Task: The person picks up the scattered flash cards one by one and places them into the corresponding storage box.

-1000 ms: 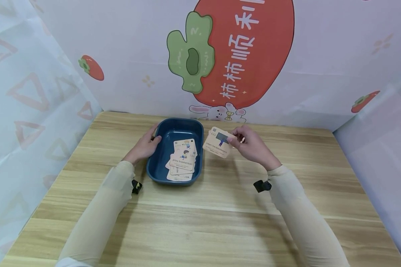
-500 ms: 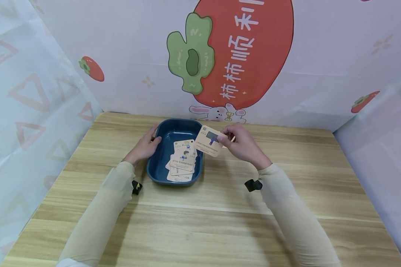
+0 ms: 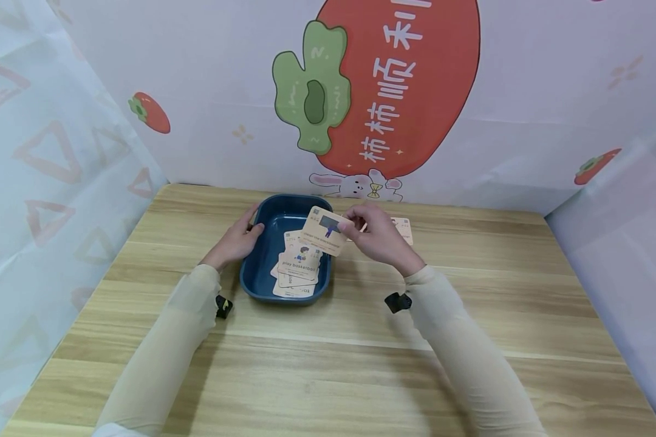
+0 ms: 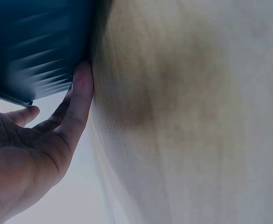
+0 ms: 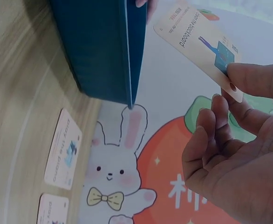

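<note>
A dark blue plastic box [image 3: 260, 273] with rounded corners stands at the back of the table. My left hand [image 3: 235, 240] holds its left side, thumb over the rim and fingers along the outer wall [image 4: 38, 51]. Between thumb and index finger, my right hand [image 3: 379, 238] pinches a picture card [image 3: 318, 233] printed "clean the blackboard". That card is above the box's right rim, overlapping the pile in the head view. Several picture cards [image 3: 299, 264] lie loosely stacked inside the box, "play basketball" on top.
Right of the box, a "play the piano" card [image 5: 64, 149] lies on the wooden table [image 3: 306, 376], with another card [image 5: 53, 210] beside it; the right hand partly covers these in the head view. A printed backdrop [image 3: 208, 152] rises behind the table's back edge.
My right hand has carried the blackboard card leftward, from beside the box to over its right rim. A card on the table has come into sight behind it. My left hand stays put.
</note>
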{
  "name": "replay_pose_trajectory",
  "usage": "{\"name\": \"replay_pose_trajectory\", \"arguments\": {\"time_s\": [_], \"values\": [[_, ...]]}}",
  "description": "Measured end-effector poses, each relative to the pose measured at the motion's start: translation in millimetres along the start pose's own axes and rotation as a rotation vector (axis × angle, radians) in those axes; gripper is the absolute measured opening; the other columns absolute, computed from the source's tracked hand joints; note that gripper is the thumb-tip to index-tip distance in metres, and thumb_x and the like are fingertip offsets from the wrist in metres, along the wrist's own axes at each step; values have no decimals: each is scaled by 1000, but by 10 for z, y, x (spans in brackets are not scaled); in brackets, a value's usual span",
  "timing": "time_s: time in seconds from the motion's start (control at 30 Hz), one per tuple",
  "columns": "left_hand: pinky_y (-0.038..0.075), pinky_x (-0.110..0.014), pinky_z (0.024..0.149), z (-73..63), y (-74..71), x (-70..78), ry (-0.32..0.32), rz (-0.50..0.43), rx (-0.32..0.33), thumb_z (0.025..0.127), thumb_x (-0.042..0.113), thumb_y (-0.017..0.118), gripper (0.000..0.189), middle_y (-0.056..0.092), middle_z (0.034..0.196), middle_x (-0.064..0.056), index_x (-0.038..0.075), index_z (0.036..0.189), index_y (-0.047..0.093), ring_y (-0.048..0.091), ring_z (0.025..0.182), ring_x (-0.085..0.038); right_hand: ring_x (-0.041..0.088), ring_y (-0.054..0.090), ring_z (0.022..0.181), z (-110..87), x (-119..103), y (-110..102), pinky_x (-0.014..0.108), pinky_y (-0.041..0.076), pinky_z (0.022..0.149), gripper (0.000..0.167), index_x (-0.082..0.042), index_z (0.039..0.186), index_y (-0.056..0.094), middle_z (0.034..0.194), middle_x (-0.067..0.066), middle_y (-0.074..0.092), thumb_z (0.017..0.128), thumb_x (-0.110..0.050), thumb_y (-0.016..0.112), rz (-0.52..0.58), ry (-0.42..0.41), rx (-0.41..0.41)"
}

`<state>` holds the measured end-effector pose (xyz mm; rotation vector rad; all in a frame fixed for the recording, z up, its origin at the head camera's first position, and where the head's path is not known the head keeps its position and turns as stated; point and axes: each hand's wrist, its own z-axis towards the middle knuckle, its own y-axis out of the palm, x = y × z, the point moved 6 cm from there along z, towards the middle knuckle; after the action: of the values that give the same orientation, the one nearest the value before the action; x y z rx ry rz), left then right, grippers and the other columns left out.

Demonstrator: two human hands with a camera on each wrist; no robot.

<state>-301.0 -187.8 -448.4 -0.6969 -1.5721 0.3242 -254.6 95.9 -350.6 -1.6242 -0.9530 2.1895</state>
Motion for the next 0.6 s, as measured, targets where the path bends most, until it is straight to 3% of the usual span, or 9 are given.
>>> {"name": "replay_pose_trajectory", "arguments": {"time_s": [0.6], "values": [[46,-62,100,26,-2,-9,26,5,5,111,25,36,61,49,139,-33,19,165,9,56,121,-46,25,51,94,83,-101,281,36,46,78,11,-8,102,73,98,7,56,99,-17,69,-48,-44,-54]]}}
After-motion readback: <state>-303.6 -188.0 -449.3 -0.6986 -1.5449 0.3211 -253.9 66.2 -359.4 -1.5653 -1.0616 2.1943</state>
